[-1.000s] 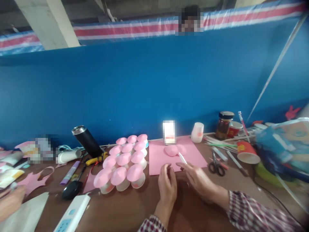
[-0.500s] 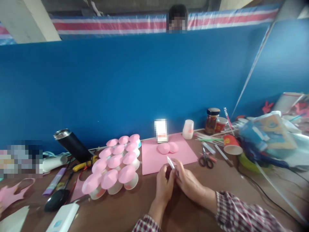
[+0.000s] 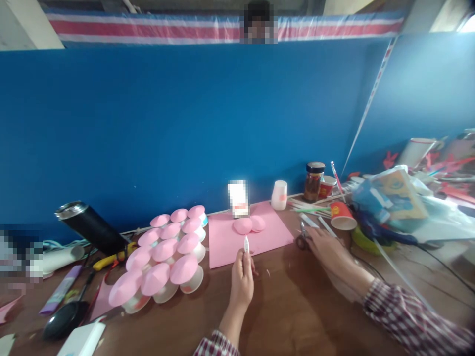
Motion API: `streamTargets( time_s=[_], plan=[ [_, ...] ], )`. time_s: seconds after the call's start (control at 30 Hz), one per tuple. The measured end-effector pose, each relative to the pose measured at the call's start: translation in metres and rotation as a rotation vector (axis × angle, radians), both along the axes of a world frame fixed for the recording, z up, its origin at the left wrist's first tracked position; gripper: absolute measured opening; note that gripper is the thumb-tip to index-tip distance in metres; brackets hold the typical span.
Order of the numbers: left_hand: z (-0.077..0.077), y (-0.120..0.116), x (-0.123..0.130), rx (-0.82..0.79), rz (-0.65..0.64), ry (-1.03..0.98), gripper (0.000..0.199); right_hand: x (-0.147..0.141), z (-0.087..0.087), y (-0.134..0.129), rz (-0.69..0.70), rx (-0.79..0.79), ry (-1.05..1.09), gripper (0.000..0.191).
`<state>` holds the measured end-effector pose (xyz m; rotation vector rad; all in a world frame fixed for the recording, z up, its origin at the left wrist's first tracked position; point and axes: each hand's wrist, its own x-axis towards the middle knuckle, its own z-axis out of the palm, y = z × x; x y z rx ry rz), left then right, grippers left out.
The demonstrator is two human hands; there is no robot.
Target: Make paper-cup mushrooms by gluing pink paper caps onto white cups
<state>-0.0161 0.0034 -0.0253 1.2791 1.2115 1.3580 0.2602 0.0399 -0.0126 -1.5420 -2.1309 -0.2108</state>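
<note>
My left hand [image 3: 243,279] is closed round a slim white pen-like piece [image 3: 247,244], its tip pointing up and away. Just beyond lies a pink sheet [image 3: 226,244] with round pink paper pieces [image 3: 243,226] on it. To the right, my right hand [image 3: 330,247] reaches flat over the table with fingers stretched out, beside the dark-handled scissors [image 3: 302,241] and a white stick [image 3: 308,221]. Left of the sheet, several paper cups [image 3: 193,282] stand in rows, capped by pink paper cones [image 3: 184,268].
A white cup [image 3: 279,195], a brown jar [image 3: 314,183] and a tipped red cup [image 3: 343,216] stand along the back right, near plastic bags [image 3: 401,198]. A black flask [image 3: 92,230] leans at left. A person [image 3: 259,22] is behind the blue partition [image 3: 222,113].
My right hand has left the white piece and moved right to the scissors, its fingers now spread. My left hand still holds the piece, which now points more upright. The view has shifted slightly.
</note>
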Motion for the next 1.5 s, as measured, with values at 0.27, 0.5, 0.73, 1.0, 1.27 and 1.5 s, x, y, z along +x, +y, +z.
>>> streamTargets(
  time_s=[0.27,0.5,0.73,1.0,1.27,1.5],
  plan=[
    [-0.002,0.001,-0.003,0.050,0.062,0.079,0.048,0.039,-0.039,0.012,-0.071,-0.104,-0.048,0.041],
    [0.003,0.000,-0.004,0.055,0.055,0.119,0.046,0.043,-0.034,0.019,-0.060,-0.126,0.069,0.035],
    [0.008,0.000,-0.004,0.054,0.040,0.158,0.046,0.042,-0.023,0.018,-0.079,-0.192,0.046,0.038],
    [0.008,0.000,-0.002,0.067,0.044,0.169,0.046,0.042,-0.018,0.015,-0.111,-0.160,-0.118,0.046],
    [0.006,0.001,-0.004,0.052,0.039,0.189,0.044,0.044,-0.030,-0.001,-0.084,-0.197,-0.077,0.052],
    [0.007,0.000,-0.004,0.062,0.051,0.184,0.045,0.048,-0.030,-0.016,-0.126,-0.144,0.042,0.040]
  ],
)
